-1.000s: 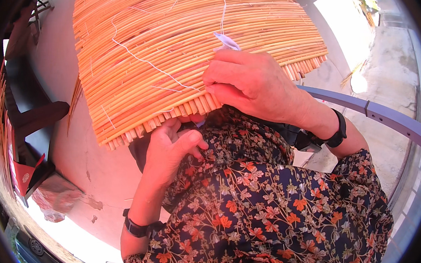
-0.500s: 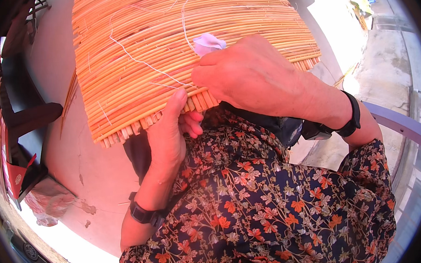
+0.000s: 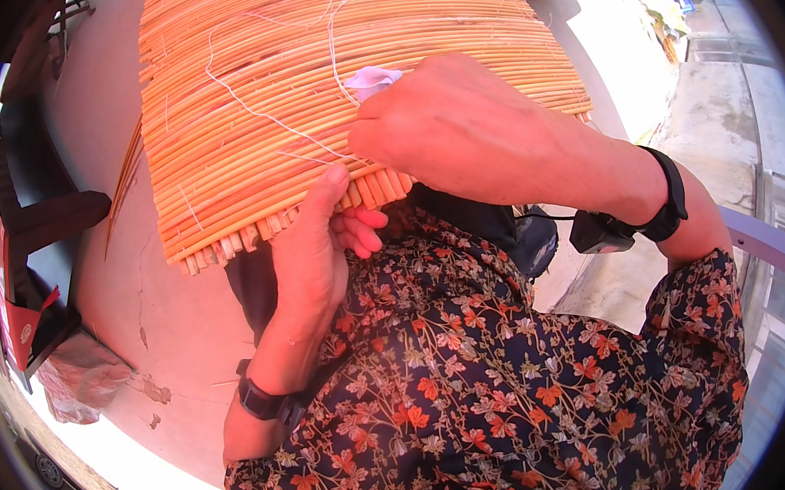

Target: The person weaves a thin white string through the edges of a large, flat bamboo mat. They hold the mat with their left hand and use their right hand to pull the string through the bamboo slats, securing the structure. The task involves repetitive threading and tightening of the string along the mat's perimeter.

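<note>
A mat of thin straw-coloured reeds (image 3: 450, 31) lies across my lap and reaches away from me, its cut ends making a thick near edge. My left hand (image 3: 319, 232) is closed on that edge, thumb on top and fingers curled below. My right hand (image 3: 439, 128) is closed in a fist over the mat, knuckles up; what its fingers hold is hidden. Just beyond it sits a crumpled pale lilac scrap, like cloth or paper (image 3: 372, 81). White thread (image 3: 265, 117) winds loosely over the reeds and runs down close to my left thumb.
Dark furniture (image 3: 58, 218) and a red item (image 3: 32, 325) stand at the left, with a crumpled reddish bag (image 3: 83, 376) below. Loose reeds (image 3: 124, 186) stick out beside the mat's left side. At the right, a purple-grey bar (image 3: 761, 237) crosses near my elbow.
My right hand has shifted slightly left, and its forearm and elbow have swung out to the right. The left hand keeps its grip on the mat's edge.
</note>
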Motion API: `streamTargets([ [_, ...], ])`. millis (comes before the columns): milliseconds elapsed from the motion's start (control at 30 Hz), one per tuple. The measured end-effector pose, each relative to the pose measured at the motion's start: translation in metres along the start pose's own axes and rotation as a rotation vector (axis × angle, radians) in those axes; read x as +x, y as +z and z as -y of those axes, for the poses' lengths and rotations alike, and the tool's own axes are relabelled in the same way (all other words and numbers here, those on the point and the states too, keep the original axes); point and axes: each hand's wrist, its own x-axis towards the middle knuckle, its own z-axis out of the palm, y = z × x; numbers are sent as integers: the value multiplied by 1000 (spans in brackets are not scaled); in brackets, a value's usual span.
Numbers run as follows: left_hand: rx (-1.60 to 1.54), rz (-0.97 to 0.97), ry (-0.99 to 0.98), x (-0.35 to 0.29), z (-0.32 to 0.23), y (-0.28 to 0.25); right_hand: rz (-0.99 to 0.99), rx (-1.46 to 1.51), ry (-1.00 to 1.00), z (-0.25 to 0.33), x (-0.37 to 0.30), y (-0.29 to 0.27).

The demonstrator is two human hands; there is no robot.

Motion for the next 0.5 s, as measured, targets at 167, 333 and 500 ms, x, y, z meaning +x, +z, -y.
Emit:
streamTargets([
  [167,-18,-17,11,1,1,3,36,17,50,0,1,5],
  [333,4,52,-26,-2,3,-6,29,41,82,-1,-4,12],
  [500,1169,253,916,-24,10,-54,70,27,51,-4,4,6],
])
